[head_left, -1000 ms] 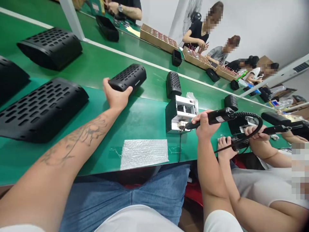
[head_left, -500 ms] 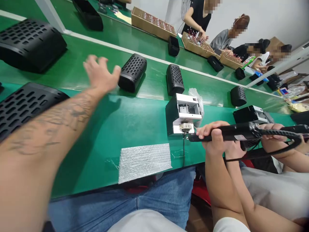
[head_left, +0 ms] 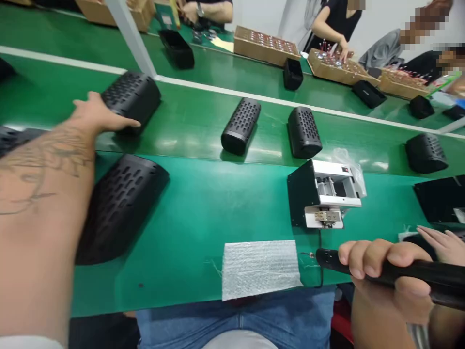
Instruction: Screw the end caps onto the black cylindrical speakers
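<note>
My left hand [head_left: 95, 112] reaches out to the far left and grips the end of a black speaker housing [head_left: 145, 99] with slotted holes, thumb along its near side. The fingers behind it are partly hidden. Under my left forearm a second slotted housing [head_left: 125, 208] lies on the green mat. At the right, my right hand [head_left: 385, 264] is wrapped round a black electric screwdriver [head_left: 337, 259], its tip pointing left over a white foam sheet's [head_left: 261, 269] right edge. Beyond the tip stands a black and white screw feeder [head_left: 308, 194].
Two more slotted housings [head_left: 241, 126] [head_left: 305, 132] stand on the green line [head_left: 196, 126]. A metal post [head_left: 134, 43] rises at the back left. Across the line are cardboard boxes [head_left: 265, 47] of parts and co-workers' hands. A neighbour's hand [head_left: 445, 245] is close at the right.
My left hand has moved from open air above the line onto the left housing. The view has swung left, and the screwdriver now sits lower and nearer in the picture.
</note>
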Tool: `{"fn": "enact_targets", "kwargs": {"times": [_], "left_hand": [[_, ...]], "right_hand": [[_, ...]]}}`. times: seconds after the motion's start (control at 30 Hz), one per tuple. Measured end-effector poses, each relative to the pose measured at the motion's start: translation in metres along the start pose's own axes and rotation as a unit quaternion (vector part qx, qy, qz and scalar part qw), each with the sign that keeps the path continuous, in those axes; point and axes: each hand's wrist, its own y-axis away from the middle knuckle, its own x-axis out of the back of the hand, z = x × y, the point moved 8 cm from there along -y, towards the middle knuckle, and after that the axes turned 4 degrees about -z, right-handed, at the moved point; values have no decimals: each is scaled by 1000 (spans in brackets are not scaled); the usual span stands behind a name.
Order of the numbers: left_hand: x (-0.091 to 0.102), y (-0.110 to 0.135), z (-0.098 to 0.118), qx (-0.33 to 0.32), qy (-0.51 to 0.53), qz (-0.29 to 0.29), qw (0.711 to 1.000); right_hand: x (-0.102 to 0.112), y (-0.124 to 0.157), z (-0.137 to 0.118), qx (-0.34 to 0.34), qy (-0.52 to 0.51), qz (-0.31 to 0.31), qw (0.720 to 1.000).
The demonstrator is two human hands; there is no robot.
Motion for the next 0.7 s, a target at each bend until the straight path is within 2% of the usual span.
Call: {"fn": "enact_targets", "kwargs": {"times": [0.07, 0.1, 0.17, 0.23, 0.3, 0.37, 0.43, 0.5, 0.53, 0.63, 0.7], "left_hand": [[15, -11, -41, 161, -18, 9, 987], [19, -12, -51, 216, -3, 15, 976], [23, -7, -49, 236, 54, 23, 970], [36, 11, -32, 197, 78, 30, 977], [59, 48, -6, 101, 37, 43, 993], [76, 102, 19, -24, -9, 34, 999], [78, 167, 34, -129, 39, 14, 991], [62, 234, 46, -222, 80, -2, 972], [46, 267, 54, -269, 95, -17, 958], [-19, 352, 80, -371, 144, -97, 912], [-57, 392, 94, -391, 167, -137, 895]], "right_hand": [[-15, 2, -7, 14, -15, -1, 1000], [-21, 3, -10, 15, -21, -4, 1000], [-29, 8, -17, 17, -39, -18, 999], [-35, 16, -29, 42, -65, -52, 996], [-40, 30, -44, 80, -90, -99, 988], [-40, 49, -57, 116, -106, -140, 978], [-36, 68, -65, 133, -112, -162, 971], [-31, 87, -69, 135, -115, -188, 966], [-28, 95, -69, 130, -117, -201, 964], [-17, 116, -71, 119, -121, -230, 958], [-10, 124, -75, 124, -115, -235, 957]]}}
